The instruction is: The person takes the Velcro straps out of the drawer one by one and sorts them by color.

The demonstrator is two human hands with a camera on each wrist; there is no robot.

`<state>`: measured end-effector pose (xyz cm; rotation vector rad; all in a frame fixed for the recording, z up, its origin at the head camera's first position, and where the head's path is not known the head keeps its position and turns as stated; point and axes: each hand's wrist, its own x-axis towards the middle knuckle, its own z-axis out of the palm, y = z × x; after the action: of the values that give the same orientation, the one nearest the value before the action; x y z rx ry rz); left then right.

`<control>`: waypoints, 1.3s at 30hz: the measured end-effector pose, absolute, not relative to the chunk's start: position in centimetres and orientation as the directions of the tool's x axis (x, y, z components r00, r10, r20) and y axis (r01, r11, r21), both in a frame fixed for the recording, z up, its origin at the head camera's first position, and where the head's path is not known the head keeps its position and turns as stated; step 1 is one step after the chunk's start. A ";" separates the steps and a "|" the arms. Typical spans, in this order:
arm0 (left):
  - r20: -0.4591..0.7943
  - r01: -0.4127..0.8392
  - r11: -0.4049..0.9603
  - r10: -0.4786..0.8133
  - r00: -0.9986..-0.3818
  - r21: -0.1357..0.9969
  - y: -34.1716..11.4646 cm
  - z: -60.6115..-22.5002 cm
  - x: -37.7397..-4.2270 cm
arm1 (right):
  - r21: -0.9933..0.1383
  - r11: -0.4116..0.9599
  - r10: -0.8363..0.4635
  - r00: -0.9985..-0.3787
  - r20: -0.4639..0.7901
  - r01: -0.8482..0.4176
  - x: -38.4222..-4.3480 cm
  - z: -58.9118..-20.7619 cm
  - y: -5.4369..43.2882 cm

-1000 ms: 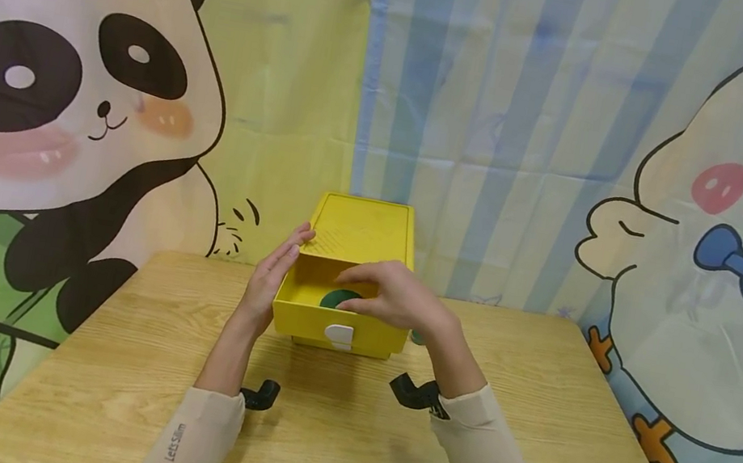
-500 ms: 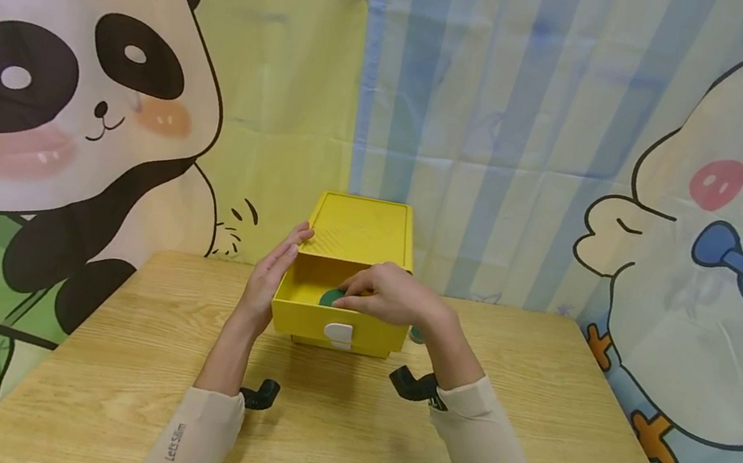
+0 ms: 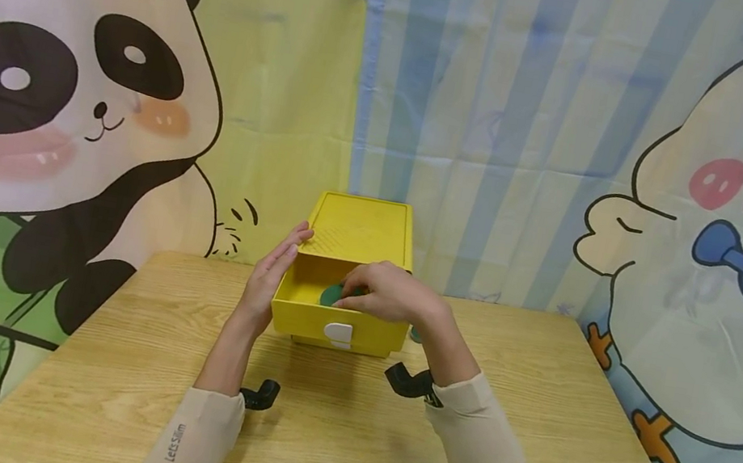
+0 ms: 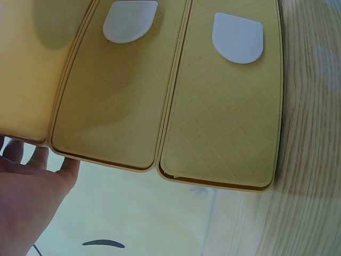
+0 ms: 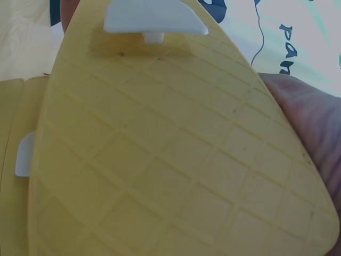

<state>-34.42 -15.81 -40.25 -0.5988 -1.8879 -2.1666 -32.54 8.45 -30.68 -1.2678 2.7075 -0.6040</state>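
Observation:
A yellow drawer box stands on the table with its upper drawer pulled out toward me. My left hand rests against the box's left side, fingers extended; in the left wrist view its fingertips touch the edge of the box. Reaching into the drawer from the right, my right hand pinches a round green piece between thumb and fingers. The hand covers part of that piece. In the right wrist view, the lattice-patterned drawer front with its white handle hides the fingers.
A second green object sits by the box's right side, mostly hidden behind the drawer and wrist. Below the pulled drawer are closed drawer fronts with white handles. A cartoon-printed curtain hangs behind the wooden table.
My right thumb and fingers have come together on the green piece in the drawer, from a wider spread. My left hand has stayed at the box's side.

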 end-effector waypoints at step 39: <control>0.431 0.413 -0.156 0.110 -0.896 0.897 -15.8 -40.3 -34.4 | -0.399 0.605 -0.707 -0.696 0.129 -0.689 -32.6 -30.9 8.4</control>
<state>-34.44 -15.78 -40.32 -0.6017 -1.8921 -2.1612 -32.59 8.37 -30.87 -1.2081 2.7774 -0.6622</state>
